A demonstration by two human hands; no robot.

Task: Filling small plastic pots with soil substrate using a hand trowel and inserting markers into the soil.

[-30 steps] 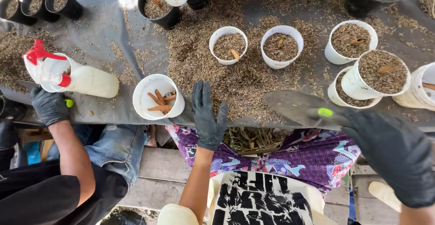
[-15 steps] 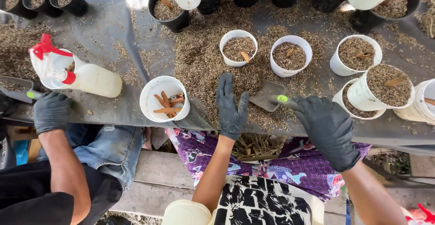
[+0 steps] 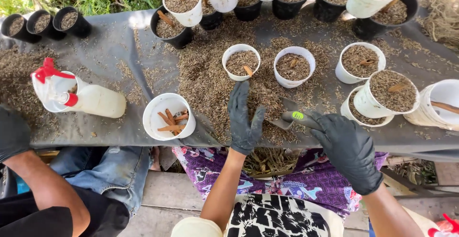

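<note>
I see an outdoor workbench covered with a grey sheet (image 3: 119, 41), strewn with loose husk mix (image 3: 205, 79) and ringed by filled pots. My left hand (image 3: 244, 120), in a black glove, lies flat on the mix with fingers spread, holding nothing. My right hand (image 3: 349, 148), also gloved, is closed around the handle of a small trowel (image 3: 289, 117), whose blade rests in the mix just right of the left hand. At the near left stand a white pot with sticks (image 3: 169, 116) and a spray bottle (image 3: 81, 96); a co-worker's gloved hand (image 3: 12, 134) rests at the left edge.

White spray bottle (image 3: 93, 101), table's left
</note>
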